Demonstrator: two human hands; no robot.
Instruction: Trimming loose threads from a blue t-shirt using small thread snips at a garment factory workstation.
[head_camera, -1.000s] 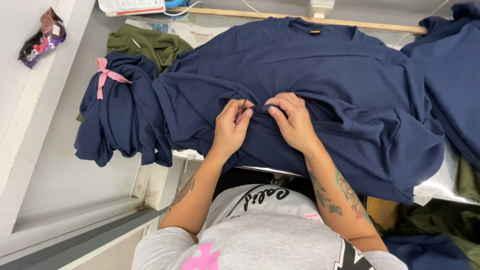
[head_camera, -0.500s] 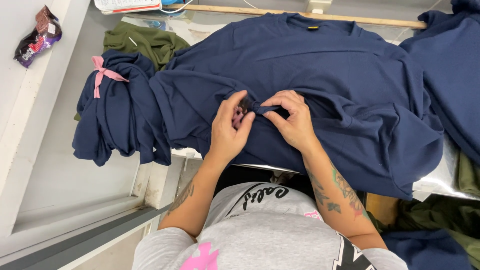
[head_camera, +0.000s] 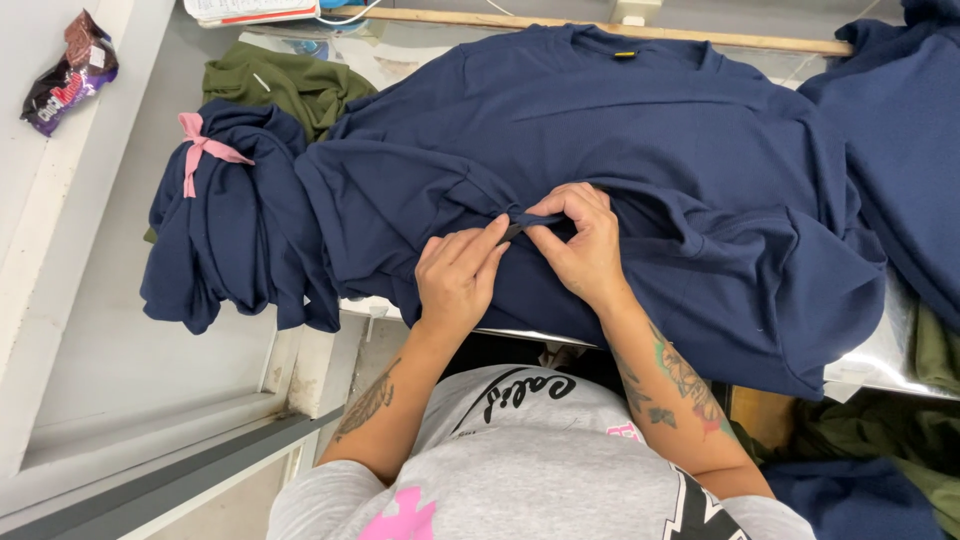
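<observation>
Spread over the metal-edged surface lies a large navy blue cotton shirt — both hands, left and right, pinch its small dark tab. A crumpled purple snack wrapper sits on the white ledge, far left.

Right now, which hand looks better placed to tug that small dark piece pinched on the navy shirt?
Probably the right hand: its fingertips already pinch the small dark piece, while the left hand only touches its end.

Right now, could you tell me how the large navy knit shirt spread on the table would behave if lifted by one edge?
The navy knit shirt would probably sag limply: it lies in soft folds and drapes over the table edge. It likely bunches rather than slides, since both hands, left hand and right hand, pinch up a small fold easily.
</observation>
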